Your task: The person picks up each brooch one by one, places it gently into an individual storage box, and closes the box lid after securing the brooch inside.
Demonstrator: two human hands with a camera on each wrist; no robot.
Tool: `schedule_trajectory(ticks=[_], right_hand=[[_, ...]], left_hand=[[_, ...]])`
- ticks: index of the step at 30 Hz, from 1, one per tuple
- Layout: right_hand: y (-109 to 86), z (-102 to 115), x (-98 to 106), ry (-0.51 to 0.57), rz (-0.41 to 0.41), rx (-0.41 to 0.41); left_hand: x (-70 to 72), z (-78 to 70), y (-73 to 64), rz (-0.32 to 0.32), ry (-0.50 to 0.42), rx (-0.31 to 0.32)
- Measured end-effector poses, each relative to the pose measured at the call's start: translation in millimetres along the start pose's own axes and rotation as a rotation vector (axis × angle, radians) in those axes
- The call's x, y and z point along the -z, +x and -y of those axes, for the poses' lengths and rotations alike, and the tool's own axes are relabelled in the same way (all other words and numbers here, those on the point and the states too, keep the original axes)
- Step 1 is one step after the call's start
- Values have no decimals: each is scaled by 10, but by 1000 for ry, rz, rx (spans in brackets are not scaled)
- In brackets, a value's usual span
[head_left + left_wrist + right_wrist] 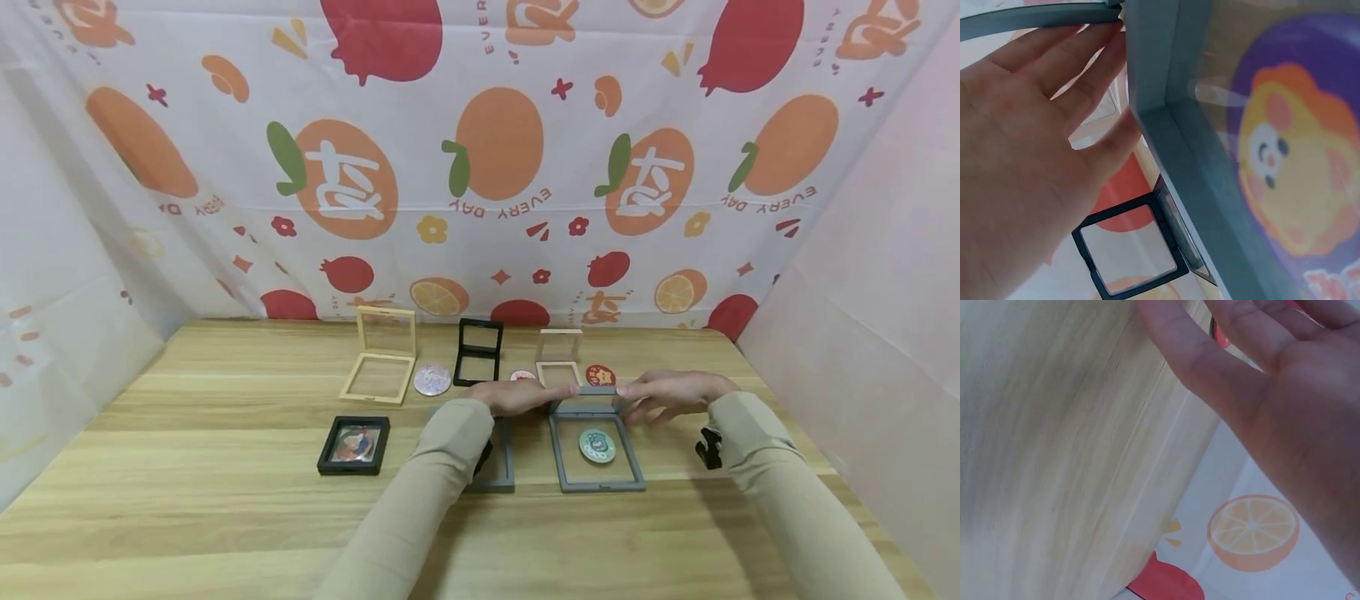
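A grey display frame point(638, 472) lies unfolded on the table, with a round green badge point(597, 446) on its clear film. Its lid point(588, 409) stands raised at the back. My left hand point(517, 397) touches the lid's top edge with extended fingers. Near the lid's right corner is my right hand point(667, 392), its fingertips at the edge. The right wrist view shows that thumb and fingers apart, their tips out of frame. Another grey frame point(510, 467), partly hidden by my left sleeve, holds a purple badge with a lion point(1304, 169).
At the back stand an opened beige frame point(386, 333), an opened black frame point(481, 353) and an opened pale frame point(559, 355). Round badges, pearly point(432, 380) and red point(600, 375), lie among them. A black framed badge point(354, 445) lies to the left. Fruit-patterned cloth hangs behind.
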State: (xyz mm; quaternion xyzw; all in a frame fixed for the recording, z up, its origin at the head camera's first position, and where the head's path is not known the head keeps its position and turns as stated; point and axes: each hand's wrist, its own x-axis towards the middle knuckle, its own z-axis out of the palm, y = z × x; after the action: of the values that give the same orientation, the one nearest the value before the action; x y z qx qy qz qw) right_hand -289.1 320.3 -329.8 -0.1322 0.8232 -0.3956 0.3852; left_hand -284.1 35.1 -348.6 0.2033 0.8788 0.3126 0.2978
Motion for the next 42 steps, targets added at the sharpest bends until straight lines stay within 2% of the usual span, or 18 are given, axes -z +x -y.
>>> schedule_trajectory(ticks=[3,6,12,20,21,23,28,30,36,42], right_hand=[[37,-27,-7,13,1,4],[69,-45,-8,20,18,-2],[82,7,39,-17,61,-30],[144,76,42,-106,126,-39],[153,79,38,-119,128,-37],[164,78,32,-138,129,-34],[173,61,18,-197,116,-25],[184,55,7,-220,119,-20],[188,72,-11,-263,124,-26],[162,117,-9,-330,135,-28]], left_hand=[[60,96,-30,38,27,-73],[73,132,0,41,35,-69],[101,92,25,39,37,-25],[139,99,82,71,139,-39],[142,103,97,78,149,-35],[132,186,233,86,179,-35],[122,153,233,88,188,-6],[130,64,110,92,179,0],[124,39,117,109,210,-61],[131,11,129,134,234,-72]])
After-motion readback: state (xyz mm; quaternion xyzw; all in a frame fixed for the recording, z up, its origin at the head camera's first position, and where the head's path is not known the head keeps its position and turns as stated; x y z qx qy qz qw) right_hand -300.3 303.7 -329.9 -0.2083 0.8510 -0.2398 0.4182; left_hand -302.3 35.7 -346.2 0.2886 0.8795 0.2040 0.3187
